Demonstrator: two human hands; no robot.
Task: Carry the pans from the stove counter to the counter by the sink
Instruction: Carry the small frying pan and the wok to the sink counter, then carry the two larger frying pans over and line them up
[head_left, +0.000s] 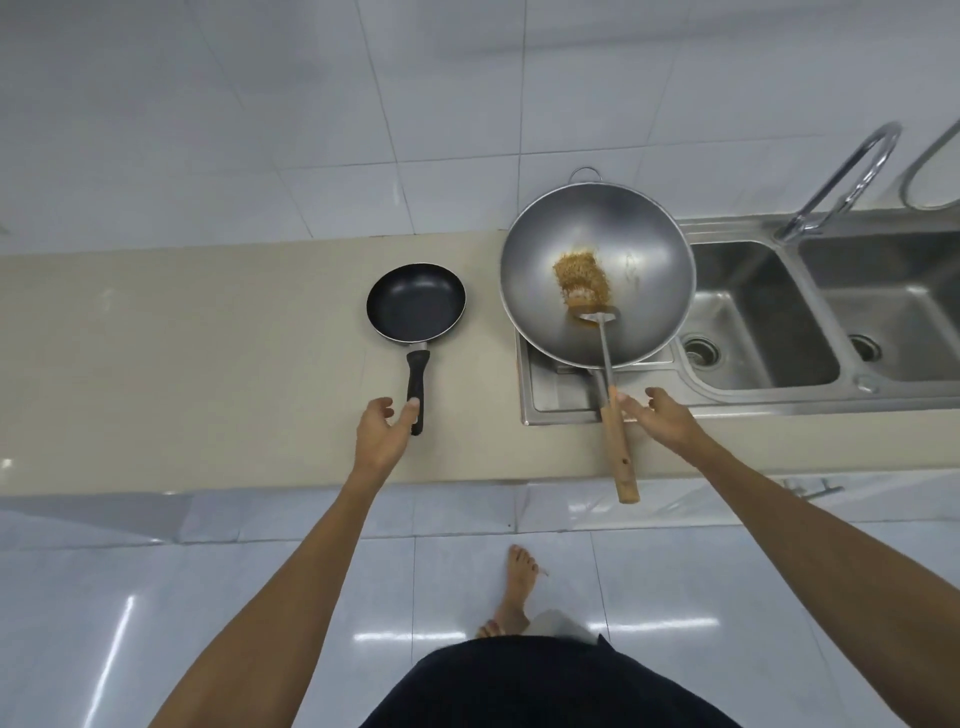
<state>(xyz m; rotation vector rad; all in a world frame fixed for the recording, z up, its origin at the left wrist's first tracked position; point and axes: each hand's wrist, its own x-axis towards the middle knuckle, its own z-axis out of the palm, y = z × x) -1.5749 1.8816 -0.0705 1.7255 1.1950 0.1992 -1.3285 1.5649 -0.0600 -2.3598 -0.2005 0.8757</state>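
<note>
A small black frying pan (415, 304) lies flat on the beige counter (182, 364), its black handle pointing toward me. My left hand (382, 434) is beside the handle's end, fingers apart, thumb touching the handle, holding nothing. To the right a large steel wok (639, 260) rests on the sink's drainboard, with brown fried food and a metal spatula (605, 353) inside. The spatula's wooden handle sticks out over the counter edge. My right hand (662, 418) is open just right of that handle, fingertips close to it.
A double stainless sink (769, 322) with two curved taps (841, 182) lies right of the wok. White tiled wall stands behind the counter. Below are glossy floor tiles and my bare feet.
</note>
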